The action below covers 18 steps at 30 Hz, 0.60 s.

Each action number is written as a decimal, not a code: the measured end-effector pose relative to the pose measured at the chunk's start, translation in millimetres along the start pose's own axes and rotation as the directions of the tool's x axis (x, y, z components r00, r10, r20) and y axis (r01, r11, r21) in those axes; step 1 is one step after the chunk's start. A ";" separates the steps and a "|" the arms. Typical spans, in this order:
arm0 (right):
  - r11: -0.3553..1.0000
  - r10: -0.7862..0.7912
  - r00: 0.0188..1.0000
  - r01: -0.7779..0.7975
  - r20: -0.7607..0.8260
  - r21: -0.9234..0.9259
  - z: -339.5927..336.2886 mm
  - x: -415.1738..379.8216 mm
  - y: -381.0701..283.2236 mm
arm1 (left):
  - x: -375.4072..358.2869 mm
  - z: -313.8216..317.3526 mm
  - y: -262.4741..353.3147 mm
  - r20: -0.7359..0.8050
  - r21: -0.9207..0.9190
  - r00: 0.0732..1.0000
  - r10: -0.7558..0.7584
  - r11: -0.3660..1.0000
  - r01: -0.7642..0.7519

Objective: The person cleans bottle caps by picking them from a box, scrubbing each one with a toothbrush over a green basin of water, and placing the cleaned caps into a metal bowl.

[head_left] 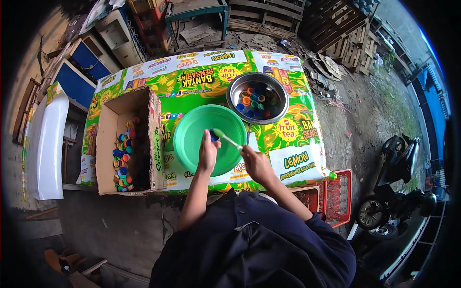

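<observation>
Above the green basin [185, 158], my left hand [208, 151] is closed around a dark blue bottle cap [213, 136]. My right hand [254, 163] grips the pale handle of what looks like a small green-headed brush [225, 136]. The brush head touches or nearly touches the cap; its bristles are not visible. Behind the basin, to the right, a metal bowl [281, 94] holds several orange, blue and green bottle caps [247, 100]. A cardboard box [109, 144] on the left contains more coloured caps [126, 150].
A green and white printed sheet covers the table [297, 161]. Red crates [338, 197] stand beside its near right corner. Farther right is a parked motorcycle [391, 192]. Wooden pallets [264, 18] and a metal-framed stand [197, 9] lie beyond the table.
</observation>
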State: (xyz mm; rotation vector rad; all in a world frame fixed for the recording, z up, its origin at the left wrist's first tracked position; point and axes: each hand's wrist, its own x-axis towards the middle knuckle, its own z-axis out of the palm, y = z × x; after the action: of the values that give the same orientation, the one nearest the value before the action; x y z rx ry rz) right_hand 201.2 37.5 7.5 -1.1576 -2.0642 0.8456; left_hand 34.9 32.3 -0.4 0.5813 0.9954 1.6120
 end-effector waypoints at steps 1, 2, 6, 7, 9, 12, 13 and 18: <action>0.992 0.128 0.990 -0.127 -0.051 0.021 -3.8 8.2 1.8 | 0.8 0.6 -0.2 0.009 -0.008 1.000 0.004 1.000 -0.004; 0.977 0.208 0.973 -0.202 -0.098 0.067 -9.2 14.0 -0.7 | 2.9 -1.7 -4.3 0.020 -0.043 1.000 0.011 0.999 -0.010; 0.993 -0.096 0.995 0.094 -0.025 -0.074 4.7 -2.6 -2.4 | 7.3 -0.2 3.8 -0.021 0.038 0.999 0.037 0.999 -0.036; 0.993 -0.032 0.999 0.029 -0.024 -0.114 -2.1 5.2 2.6 | 8.6 -4.6 -0.6 0.006 0.108 0.999 0.041 0.993 -0.041; 0.985 0.166 0.979 -0.170 -0.115 -0.025 -12.7 23.2 2.0 | 7.4 -8.0 -4.8 0.053 0.245 0.998 0.045 0.968 -0.056; 0.997 -0.007 0.999 0.010 -0.032 0.072 -16.9 28.2 -20.7 | 3.4 -7.9 -0.4 0.111 0.139 0.990 -0.084 0.988 0.069; 0.993 -0.059 0.998 0.056 0.030 0.107 -17.6 29.1 -30.5 | 2.9 -9.1 0.3 0.153 0.119 0.977 -0.147 0.984 0.129; 0.993 -0.071 0.978 0.051 0.195 0.103 4.0 43.4 -26.8 | -5.4 -32.2 -12.6 0.254 0.162 0.924 -0.286 0.954 0.251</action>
State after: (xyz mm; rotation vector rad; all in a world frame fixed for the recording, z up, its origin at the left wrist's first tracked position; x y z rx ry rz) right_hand 166.6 63.8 34.6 -0.9864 -2.1792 1.0566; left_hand 17.7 18.0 -27.2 0.7016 0.9273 1.1934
